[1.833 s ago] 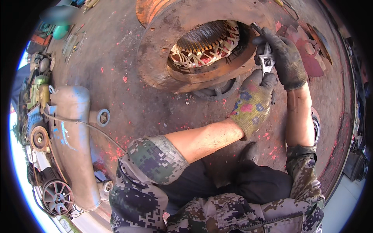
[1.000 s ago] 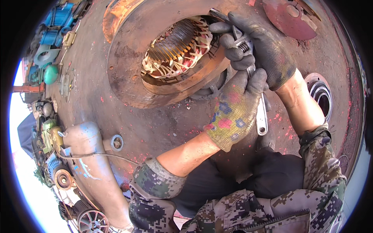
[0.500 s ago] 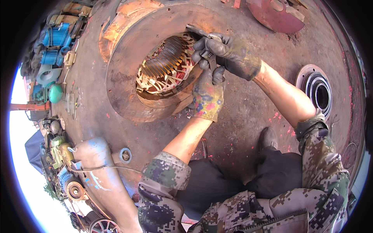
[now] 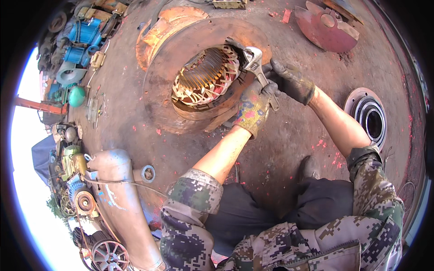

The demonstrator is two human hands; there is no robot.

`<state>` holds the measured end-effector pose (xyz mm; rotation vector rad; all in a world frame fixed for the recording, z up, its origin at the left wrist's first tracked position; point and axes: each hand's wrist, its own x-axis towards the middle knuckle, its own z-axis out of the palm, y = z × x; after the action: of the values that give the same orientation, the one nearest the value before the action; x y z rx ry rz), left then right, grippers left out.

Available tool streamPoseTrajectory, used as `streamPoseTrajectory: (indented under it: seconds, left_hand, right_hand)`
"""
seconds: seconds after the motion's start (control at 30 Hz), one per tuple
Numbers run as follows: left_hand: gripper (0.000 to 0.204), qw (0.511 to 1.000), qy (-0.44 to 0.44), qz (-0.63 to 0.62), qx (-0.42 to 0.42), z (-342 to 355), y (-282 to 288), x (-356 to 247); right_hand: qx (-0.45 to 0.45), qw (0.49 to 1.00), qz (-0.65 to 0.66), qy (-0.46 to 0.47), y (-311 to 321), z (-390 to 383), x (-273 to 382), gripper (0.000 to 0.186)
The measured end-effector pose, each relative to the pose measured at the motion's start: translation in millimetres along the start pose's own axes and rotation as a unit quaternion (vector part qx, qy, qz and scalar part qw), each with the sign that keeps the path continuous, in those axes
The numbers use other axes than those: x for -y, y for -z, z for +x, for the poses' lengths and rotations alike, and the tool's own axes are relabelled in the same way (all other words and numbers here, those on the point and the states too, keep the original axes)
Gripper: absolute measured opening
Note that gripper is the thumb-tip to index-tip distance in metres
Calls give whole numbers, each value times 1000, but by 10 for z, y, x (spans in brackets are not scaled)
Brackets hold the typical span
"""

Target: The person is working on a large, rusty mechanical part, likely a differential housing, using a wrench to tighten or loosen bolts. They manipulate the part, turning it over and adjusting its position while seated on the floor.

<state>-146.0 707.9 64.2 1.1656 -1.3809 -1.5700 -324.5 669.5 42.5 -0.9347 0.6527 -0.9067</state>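
My left hand (image 4: pixel 254 107), in a patterned glove with dark fingers, is closed round the handle of a silver adjustable wrench (image 4: pixel 256 67). The wrench's head points up and away, beside the rim of a rusty motor housing (image 4: pixel 158 101). A short dark metal piece (image 4: pixel 235 43) shows at that rim; whether the jaws touch it, I cannot tell. Just right of the wrench, my right hand (image 4: pixel 296 83), gloved too, has its fingers apart, some of them partly hidden. Inside the housing's round opening sit a ribbed core (image 4: pixel 205 70) and laced windings (image 4: pixel 203 94).
A ringed round flange (image 4: pixel 350 101) lies on the floor at right. Far right is a dark red disc (image 4: pixel 318 29). An orange casting (image 4: pixel 158 34) stands behind the housing. At left are blue motors (image 4: pixel 86 34), a green ball-shaped part (image 4: pixel 77 96) and a large grey pipe (image 4: pixel 115 194).
My right hand has come off the wrench and moved right, its fingers spreading. The wrench, now in my left hand alone, shows plainly. The whole view has shifted slightly.
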Motion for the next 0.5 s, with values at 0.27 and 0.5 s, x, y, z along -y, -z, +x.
streamPoseTrajectory:
  seconds: [0.27, 0.5]
  left_hand:
    - [38, 995, -35, -90, 12, 486, -427, -194]
    - [67, 985, -97, -139, -7, 531, -553, -622]
  right_hand:
    - [-77, 944, 295, -126, 742, -153, 78, 38]
    - [-319, 918, 88, 220, -225, -24, 1246, 32]
